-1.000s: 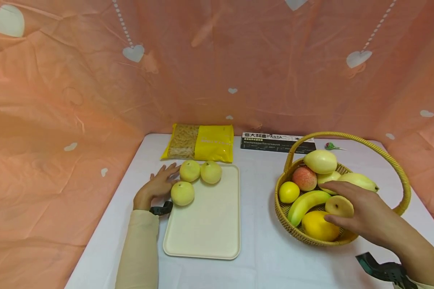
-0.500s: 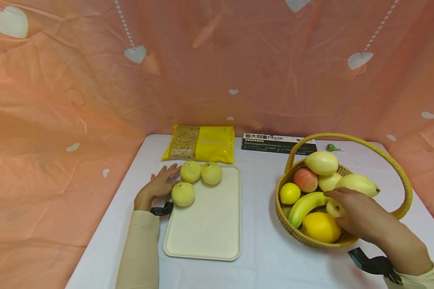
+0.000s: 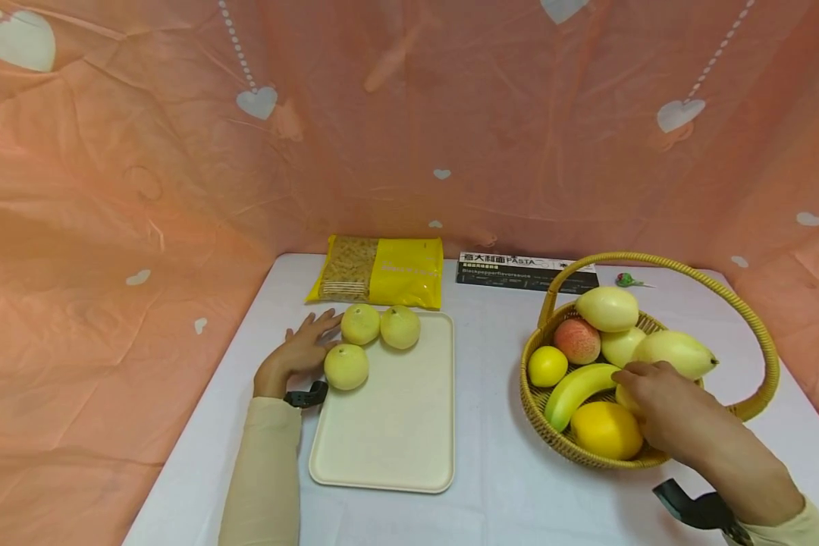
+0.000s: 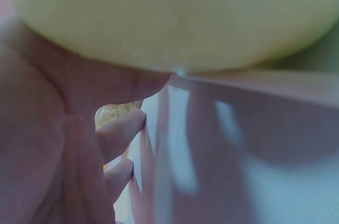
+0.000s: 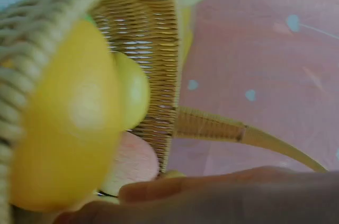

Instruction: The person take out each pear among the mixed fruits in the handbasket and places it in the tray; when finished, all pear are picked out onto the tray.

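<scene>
My left hand [image 3: 300, 355] rests at the tray's upper left edge with its fingers extended, touching or nearly touching the round pale yellow-green fruits. Three of these fruits, one of them [image 3: 346, 367] nearest the wrist, sit on the cream tray [image 3: 389, 440]. In the left wrist view, a pale fruit [image 4: 180, 17] looms above the thumb. Over in the wicker basket [image 3: 538, 421], my right hand [image 3: 676, 413] curls its fingers round a small pale yellow round fruit [image 3: 626, 399], mostly hidden. Beside it lie a banana [image 3: 578, 393] and a large yellow oval fruit [image 3: 606, 431].
The basket also holds a peach [image 3: 576, 341], a small yellow fruit [image 3: 547, 366] and several pale fruits; its handle [image 3: 751, 318] arches over the right side. Behind lie a yellow pasta bag [image 3: 406, 271], a black-and-white pasta box [image 3: 519, 273] and a small rosebud [image 3: 626, 280].
My right hand has moved down and slightly left onto the small pale fruit, and its fingers have closed round it. The left hand has stayed in place.
</scene>
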Demonstrator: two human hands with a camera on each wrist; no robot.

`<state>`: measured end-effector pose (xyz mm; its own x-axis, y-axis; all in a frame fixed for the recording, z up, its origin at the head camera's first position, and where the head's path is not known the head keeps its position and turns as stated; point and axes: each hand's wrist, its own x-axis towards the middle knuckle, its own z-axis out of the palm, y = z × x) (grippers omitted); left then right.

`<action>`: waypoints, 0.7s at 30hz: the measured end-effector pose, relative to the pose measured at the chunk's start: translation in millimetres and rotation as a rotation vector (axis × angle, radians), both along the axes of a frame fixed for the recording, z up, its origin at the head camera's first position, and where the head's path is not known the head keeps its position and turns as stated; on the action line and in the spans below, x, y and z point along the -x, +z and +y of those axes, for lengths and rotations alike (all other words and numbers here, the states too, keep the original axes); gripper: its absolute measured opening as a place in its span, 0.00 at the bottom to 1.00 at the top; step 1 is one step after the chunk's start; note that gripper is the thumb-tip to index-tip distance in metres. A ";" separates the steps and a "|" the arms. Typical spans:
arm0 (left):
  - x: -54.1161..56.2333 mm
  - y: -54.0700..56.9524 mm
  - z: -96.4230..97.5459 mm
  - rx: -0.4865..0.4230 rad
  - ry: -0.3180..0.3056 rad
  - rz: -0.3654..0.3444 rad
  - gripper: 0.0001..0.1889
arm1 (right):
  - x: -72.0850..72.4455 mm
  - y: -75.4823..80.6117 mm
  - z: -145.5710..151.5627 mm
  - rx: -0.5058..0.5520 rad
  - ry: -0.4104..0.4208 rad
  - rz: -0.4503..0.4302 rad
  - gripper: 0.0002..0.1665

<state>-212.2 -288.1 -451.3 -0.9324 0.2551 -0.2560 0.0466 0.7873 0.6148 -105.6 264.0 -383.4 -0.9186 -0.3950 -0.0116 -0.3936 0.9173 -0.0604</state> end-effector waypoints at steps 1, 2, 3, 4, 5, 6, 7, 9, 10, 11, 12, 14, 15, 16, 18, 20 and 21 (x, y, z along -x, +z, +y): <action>0.0 -0.3 -0.3 0.000 -0.003 0.005 0.33 | 0.8 2.1 0.0 0.002 -0.005 -0.003 0.27; 0.1 -0.7 -0.4 0.001 -0.005 0.010 0.33 | 1.6 4.7 0.1 0.006 -0.013 -0.008 0.29; 0.0 -0.7 0.0 0.003 -0.008 0.013 0.33 | 2.5 7.5 0.4 0.010 -0.022 -0.008 0.30; -0.1 -0.6 -0.1 0.006 -0.011 0.011 0.33 | 3.8 10.7 1.0 0.016 -0.035 -0.010 0.32; -0.2 -0.6 0.0 0.007 -0.008 0.008 0.33 | 5.0 14.0 1.8 0.015 -0.052 -0.016 0.34; -0.2 -0.7 0.0 0.009 -0.007 0.006 0.33 | 6.3 17.3 2.5 0.013 -0.065 -0.014 0.35; 0.0 -0.8 -0.2 0.010 -0.004 0.004 0.33 | 7.3 19.9 3.3 0.008 -0.075 -0.004 0.35; 0.2 -0.9 -0.6 0.014 -0.002 0.003 0.33 | 8.8 24.3 4.8 -0.010 -0.094 0.020 0.35; 0.6 -1.4 -0.8 0.015 0.000 0.002 0.33 | 9.4 25.7 5.4 -0.015 -0.104 0.031 0.35; 1.1 -1.8 -1.0 0.016 0.002 0.001 0.33 | 9.8 26.7 6.0 -0.022 -0.111 0.045 0.34; 1.6 -2.1 -1.0 0.016 0.005 -0.001 0.33 | 10.1 27.1 6.3 -0.023 -0.116 0.059 0.33; 2.0 -2.3 -0.9 0.013 0.009 -0.003 0.33 | 11.0 27.0 6.4 -0.025 -0.131 0.074 0.30; 1.8 -2.2 -1.0 0.010 0.011 -0.004 0.33 | 11.6 26.6 6.4 -0.021 -0.139 0.075 0.29; 1.7 -2.2 -1.1 0.007 0.013 -0.007 0.33 | 12.4 26.1 6.4 -0.018 -0.146 0.076 0.27; 1.5 -2.1 -1.1 0.000 0.011 -0.008 0.33 | 14.2 25.8 7.0 -0.022 -0.170 0.054 0.26; 1.3 -2.3 -1.0 -0.006 0.011 -0.011 0.33 | 16.8 26.0 8.3 -0.022 -0.206 0.014 0.28; 1.4 -2.5 -1.1 -0.010 0.013 -0.014 0.33 | 17.9 26.0 9.4 -0.020 -0.230 -0.016 0.29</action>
